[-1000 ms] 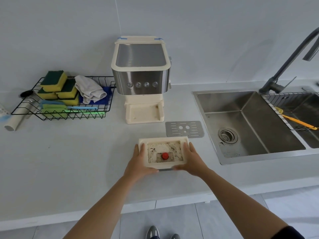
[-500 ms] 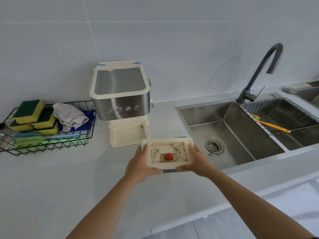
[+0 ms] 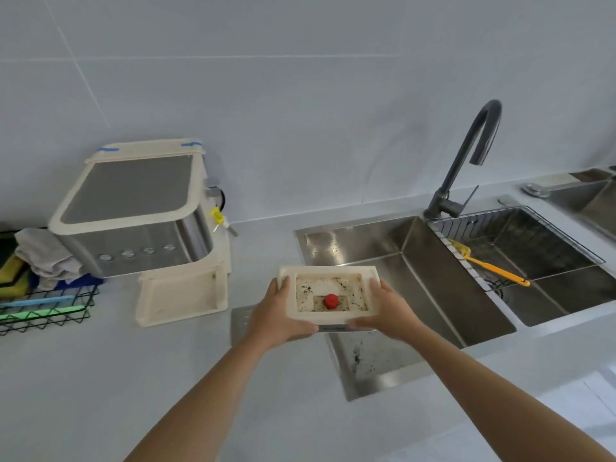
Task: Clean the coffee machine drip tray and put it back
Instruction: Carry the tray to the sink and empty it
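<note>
Left hand [image 3: 278,315] and right hand [image 3: 388,310] each clasp one side of the single drip tray [image 3: 330,293], held above the sink [image 3: 416,295] edge; one red float [image 3: 331,301], dark specks inside; grate [image 3: 240,323] partly hidden beneath; coffee machine [image 3: 140,215] left on worktop [image 3: 100,378]; one faucet [image 3: 466,161] behind.

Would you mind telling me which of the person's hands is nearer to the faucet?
Right. The right hand grips the drip tray's sink-side edge, below-left of the faucet; the left hand grips the opposite edge, farther away.
</note>
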Motion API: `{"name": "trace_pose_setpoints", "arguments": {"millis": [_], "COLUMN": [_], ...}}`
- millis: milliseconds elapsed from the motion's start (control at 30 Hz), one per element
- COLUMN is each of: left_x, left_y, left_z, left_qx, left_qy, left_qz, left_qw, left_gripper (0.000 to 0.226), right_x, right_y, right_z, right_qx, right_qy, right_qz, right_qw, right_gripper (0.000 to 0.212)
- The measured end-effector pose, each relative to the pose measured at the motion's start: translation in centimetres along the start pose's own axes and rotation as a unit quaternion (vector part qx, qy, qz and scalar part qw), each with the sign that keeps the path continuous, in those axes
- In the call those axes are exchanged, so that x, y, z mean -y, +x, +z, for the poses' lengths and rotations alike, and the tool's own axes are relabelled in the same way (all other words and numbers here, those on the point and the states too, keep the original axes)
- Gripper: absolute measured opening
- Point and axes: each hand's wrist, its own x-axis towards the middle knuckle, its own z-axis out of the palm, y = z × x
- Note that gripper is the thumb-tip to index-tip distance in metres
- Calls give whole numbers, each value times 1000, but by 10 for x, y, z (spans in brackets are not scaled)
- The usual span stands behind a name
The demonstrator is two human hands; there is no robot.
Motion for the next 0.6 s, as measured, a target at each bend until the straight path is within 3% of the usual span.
{"name": "trace_pose_setpoints", "arguments": {"millis": [233,600], "left_x": [-68,-124], "left_y": [40,83], "left_z": [43,75], "left_qx": [-2,-12], "left_qy": [-75,-44], "left_qz": [-36,-34], "left_qw": [997,998], "left_gripper": [111,113], "right_x": [-67,-129], "right_y": [37,72], "right_z": [-53,-90], "right_qx": [16,38], "right_qy": [1,37], "right_qz": [-24,-18], "right_qw": [1000,998], "right_gripper": [87,87]}}
